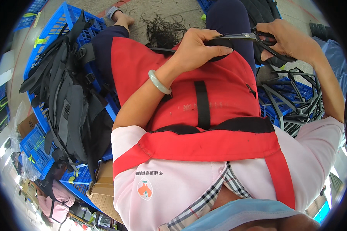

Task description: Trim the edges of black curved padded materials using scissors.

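Black strap (219,48), steel scissors (245,37), right hand (287,40)

1 head-worn fisheye view looks steeply down, close over the person's red apron (204,100).

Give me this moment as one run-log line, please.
left hand: gripping black strap | right hand: holding scissors, blades at strap | lap: red apron | left side: grey backpacks on blue crate

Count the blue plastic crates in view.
At least 4: one under the grey backpacks at left, one lower left, one at right holding black straps, one top left. Others may be hidden.
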The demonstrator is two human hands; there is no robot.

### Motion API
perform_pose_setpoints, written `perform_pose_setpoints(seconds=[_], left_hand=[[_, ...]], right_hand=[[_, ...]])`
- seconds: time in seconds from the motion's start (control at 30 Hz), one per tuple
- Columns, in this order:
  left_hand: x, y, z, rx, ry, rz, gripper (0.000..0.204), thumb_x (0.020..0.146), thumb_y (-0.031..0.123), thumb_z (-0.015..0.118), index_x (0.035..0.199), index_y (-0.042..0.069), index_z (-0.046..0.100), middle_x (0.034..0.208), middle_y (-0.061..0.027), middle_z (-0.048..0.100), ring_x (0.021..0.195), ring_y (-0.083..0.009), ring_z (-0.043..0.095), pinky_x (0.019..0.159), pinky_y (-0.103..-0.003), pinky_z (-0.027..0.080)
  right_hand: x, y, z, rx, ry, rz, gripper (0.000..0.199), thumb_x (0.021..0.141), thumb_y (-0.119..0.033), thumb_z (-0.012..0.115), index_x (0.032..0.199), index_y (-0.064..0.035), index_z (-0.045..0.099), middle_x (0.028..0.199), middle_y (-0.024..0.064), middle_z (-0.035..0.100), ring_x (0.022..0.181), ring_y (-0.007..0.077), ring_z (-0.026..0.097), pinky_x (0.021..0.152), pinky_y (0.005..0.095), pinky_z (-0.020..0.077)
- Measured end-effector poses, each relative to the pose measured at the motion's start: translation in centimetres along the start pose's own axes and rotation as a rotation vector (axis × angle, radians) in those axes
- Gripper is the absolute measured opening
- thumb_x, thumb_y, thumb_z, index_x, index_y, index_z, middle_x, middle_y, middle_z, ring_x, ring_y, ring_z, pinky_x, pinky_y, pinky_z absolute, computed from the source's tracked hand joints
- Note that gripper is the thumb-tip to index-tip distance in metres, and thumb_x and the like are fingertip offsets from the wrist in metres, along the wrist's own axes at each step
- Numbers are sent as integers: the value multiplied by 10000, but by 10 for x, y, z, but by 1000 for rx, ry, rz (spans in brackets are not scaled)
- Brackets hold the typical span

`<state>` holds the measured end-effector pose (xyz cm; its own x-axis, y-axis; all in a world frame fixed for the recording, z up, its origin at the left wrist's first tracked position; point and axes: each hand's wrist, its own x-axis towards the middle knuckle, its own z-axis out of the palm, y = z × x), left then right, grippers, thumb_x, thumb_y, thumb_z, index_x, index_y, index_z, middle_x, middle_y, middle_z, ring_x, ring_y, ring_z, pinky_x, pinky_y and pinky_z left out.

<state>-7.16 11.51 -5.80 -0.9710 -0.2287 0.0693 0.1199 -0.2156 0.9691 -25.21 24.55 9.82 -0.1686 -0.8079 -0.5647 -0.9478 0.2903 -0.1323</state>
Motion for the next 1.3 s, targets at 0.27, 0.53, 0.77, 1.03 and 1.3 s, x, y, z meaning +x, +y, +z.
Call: perform_pose_setpoints(seconds=[0.27, 0.53, 0.77, 1.03, 1.3], left_hand=[[-1, -8, 8, -26, -65, -116, 95, 780, 65, 747, 822, -9, 705, 667, 28, 601, 612, -32, 504, 545, -200, 405], [-1, -6, 4, 48, 16, -35, 267, 751, 47, 740, 1010, 24, 680, 928, -47, 633, 801, -95, 573, 703, -242, 464], [-48, -17, -35, -305, 127, -267, 223, 921, 151, 604, 1101, 18, 597, 982, -66, 636, 851, -141, 610, 767, -246, 485], [-16, -21, -23, -1323, 75, -227, 345, 953, 249, 569, 1198, 7, 552, 1178, -125, 625, 1153, -274, 573, 977, -443, 478], [-10, 1, -35, -864, 335, -36, 256, 842, -45, 634, 1086, 27, 604, 1058, -94, 654, 982, -232, 650, 878, -373, 541]], right_hand=[[0, -12, -11, -184, 93, -70, 547, 573, -368, 845, 788, -3, 499, 604, 159, 510, 665, 404, 550, 571, 436, 396], [1, -4, -14, -169, -6, 21, 481, 619, -313, 840, 764, -5, 501, 588, 143, 483, 621, 377, 523, 558, 417, 376], [-7, 12, 19, 145, 309, 86, 424, 689, -271, 810, 833, -9, 510, 621, 136, 481, 599, 350, 449, 564, 401, 378], [5, -24, 78, 521, 544, 162, 508, 679, -311, 827, 926, -17, 495, 634, 111, 392, 590, 235, 328, 546, 364, 366], [26, -36, 109, 713, 476, 105, 560, 735, -389, 788, 950, -12, 434, 688, 143, 395, 646, 306, 356, 597, 369, 383]])
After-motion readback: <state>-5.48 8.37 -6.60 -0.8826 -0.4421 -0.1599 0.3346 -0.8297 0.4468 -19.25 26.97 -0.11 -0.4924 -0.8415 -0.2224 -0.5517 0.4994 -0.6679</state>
